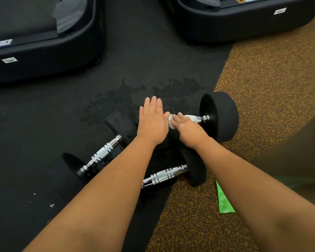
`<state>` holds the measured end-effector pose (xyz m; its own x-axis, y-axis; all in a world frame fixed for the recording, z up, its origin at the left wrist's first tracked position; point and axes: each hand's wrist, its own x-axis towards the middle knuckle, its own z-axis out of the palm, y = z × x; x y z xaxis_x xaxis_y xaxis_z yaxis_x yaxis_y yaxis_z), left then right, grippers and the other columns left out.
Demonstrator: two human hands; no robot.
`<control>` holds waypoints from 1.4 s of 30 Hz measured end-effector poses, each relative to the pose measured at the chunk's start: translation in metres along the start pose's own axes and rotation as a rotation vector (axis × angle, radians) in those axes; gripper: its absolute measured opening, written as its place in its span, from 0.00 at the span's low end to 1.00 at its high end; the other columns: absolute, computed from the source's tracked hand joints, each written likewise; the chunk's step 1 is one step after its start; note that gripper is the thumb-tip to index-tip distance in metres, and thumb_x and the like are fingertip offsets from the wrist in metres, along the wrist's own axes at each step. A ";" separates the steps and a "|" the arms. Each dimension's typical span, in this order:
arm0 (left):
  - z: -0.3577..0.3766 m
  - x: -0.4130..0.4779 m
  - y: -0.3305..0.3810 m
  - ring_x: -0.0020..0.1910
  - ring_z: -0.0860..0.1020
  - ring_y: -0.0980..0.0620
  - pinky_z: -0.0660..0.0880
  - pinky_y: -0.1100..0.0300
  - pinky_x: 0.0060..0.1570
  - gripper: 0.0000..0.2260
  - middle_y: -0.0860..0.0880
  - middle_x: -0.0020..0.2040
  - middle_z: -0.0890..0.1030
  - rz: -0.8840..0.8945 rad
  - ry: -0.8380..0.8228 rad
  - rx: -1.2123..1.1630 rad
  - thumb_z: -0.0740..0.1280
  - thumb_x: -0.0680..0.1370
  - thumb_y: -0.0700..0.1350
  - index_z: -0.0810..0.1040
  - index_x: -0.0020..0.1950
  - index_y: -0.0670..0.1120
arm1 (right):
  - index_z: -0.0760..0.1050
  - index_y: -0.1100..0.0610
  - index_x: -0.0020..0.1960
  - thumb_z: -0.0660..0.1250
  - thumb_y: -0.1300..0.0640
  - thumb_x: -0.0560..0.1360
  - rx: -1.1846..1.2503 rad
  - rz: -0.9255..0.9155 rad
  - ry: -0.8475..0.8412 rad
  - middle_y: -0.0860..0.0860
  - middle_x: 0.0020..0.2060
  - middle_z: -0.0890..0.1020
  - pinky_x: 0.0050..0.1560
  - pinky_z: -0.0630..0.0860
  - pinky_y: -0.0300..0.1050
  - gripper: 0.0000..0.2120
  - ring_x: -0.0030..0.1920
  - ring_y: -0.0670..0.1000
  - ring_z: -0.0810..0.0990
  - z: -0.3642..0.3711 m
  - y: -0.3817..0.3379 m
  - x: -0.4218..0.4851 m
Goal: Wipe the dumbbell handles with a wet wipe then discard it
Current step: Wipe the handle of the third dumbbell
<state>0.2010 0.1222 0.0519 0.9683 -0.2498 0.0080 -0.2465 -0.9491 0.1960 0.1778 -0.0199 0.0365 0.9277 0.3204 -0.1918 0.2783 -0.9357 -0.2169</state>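
Three black dumbbells with knurled chrome handles lie on the floor. The far dumbbell [219, 115] has a white wet wipe [188, 117] wrapped round its handle, and my right hand [187, 130] is closed over wipe and handle. My left hand [153, 120] rests flat, fingers together and straight, on that dumbbell's left head, holding nothing. A second dumbbell [103, 153] lies at the left with its handle bare. The third dumbbell [165, 175] lies nearest me, partly hidden under my forearms.
Two black treadmill bases stand at the back, one on the left [44, 51] and one on the right [244, 20]. A dark wet patch [144, 95] marks the black mat. A green packet [224, 200] lies on the brown speckled floor [271, 79] at the right.
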 end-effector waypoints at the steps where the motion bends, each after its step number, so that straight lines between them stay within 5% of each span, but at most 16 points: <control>1: 0.000 0.000 0.000 0.77 0.46 0.44 0.49 0.46 0.74 0.25 0.44 0.78 0.52 0.002 0.000 0.001 0.49 0.83 0.51 0.51 0.77 0.41 | 0.59 0.60 0.73 0.60 0.67 0.75 0.011 0.021 0.004 0.54 0.71 0.64 0.68 0.63 0.49 0.28 0.73 0.58 0.59 -0.001 -0.003 0.005; 5: 0.001 0.001 -0.001 0.77 0.46 0.44 0.49 0.46 0.74 0.25 0.44 0.78 0.51 0.002 0.004 0.007 0.49 0.83 0.51 0.51 0.76 0.41 | 0.64 0.60 0.71 0.63 0.63 0.75 -0.005 0.048 0.002 0.55 0.68 0.69 0.67 0.66 0.51 0.25 0.69 0.58 0.64 -0.004 -0.012 0.016; 10: 0.002 0.001 0.000 0.77 0.46 0.44 0.48 0.46 0.74 0.25 0.43 0.78 0.51 -0.002 0.004 0.007 0.48 0.83 0.51 0.51 0.77 0.41 | 0.65 0.56 0.71 0.62 0.70 0.70 0.085 -0.088 0.014 0.52 0.68 0.67 0.65 0.68 0.51 0.30 0.68 0.57 0.64 0.007 0.004 0.001; 14: 0.001 0.001 0.000 0.77 0.47 0.44 0.49 0.46 0.74 0.25 0.43 0.78 0.52 0.002 0.011 0.005 0.49 0.83 0.51 0.52 0.76 0.41 | 0.69 0.61 0.67 0.61 0.70 0.72 0.149 0.000 0.079 0.56 0.64 0.73 0.68 0.66 0.50 0.24 0.69 0.58 0.67 0.007 0.006 0.006; 19: -0.001 0.000 0.001 0.77 0.46 0.44 0.49 0.46 0.75 0.25 0.44 0.78 0.52 -0.004 0.003 -0.027 0.49 0.83 0.51 0.52 0.76 0.41 | 0.74 0.61 0.57 0.63 0.63 0.75 0.048 0.176 -0.028 0.56 0.51 0.80 0.52 0.75 0.49 0.11 0.53 0.56 0.78 -0.016 -0.015 0.026; 22: 0.000 0.000 0.001 0.77 0.46 0.44 0.48 0.46 0.75 0.25 0.44 0.78 0.52 -0.007 0.010 -0.036 0.49 0.83 0.51 0.52 0.76 0.41 | 0.74 0.61 0.55 0.63 0.62 0.76 0.056 0.169 -0.072 0.57 0.50 0.80 0.50 0.74 0.48 0.08 0.51 0.56 0.78 -0.020 -0.019 0.030; 29: 0.000 0.000 0.001 0.77 0.47 0.44 0.49 0.46 0.74 0.24 0.44 0.78 0.52 0.001 0.018 -0.003 0.49 0.83 0.51 0.52 0.76 0.41 | 0.71 0.57 0.66 0.61 0.73 0.68 0.108 -0.053 -0.018 0.54 0.65 0.71 0.62 0.71 0.55 0.28 0.64 0.60 0.69 0.010 0.012 0.011; 36: 0.002 0.000 0.000 0.77 0.46 0.44 0.48 0.46 0.74 0.25 0.44 0.78 0.52 -0.006 0.013 -0.025 0.49 0.83 0.51 0.52 0.76 0.41 | 0.59 0.58 0.74 0.62 0.64 0.74 0.077 0.059 -0.002 0.54 0.71 0.61 0.67 0.66 0.55 0.30 0.72 0.60 0.59 0.015 -0.013 0.013; 42: 0.000 0.000 0.000 0.77 0.45 0.45 0.47 0.47 0.75 0.25 0.44 0.78 0.51 -0.003 0.007 -0.021 0.48 0.83 0.51 0.51 0.77 0.42 | 0.53 0.58 0.76 0.60 0.66 0.75 -0.110 -0.102 -0.069 0.53 0.75 0.55 0.72 0.59 0.50 0.32 0.76 0.58 0.49 0.008 0.000 -0.003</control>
<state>0.2009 0.1218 0.0517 0.9693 -0.2453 0.0142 -0.2425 -0.9458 0.2162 0.1728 -0.0198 0.0297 0.8751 0.4201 -0.2405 0.3988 -0.9073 -0.1336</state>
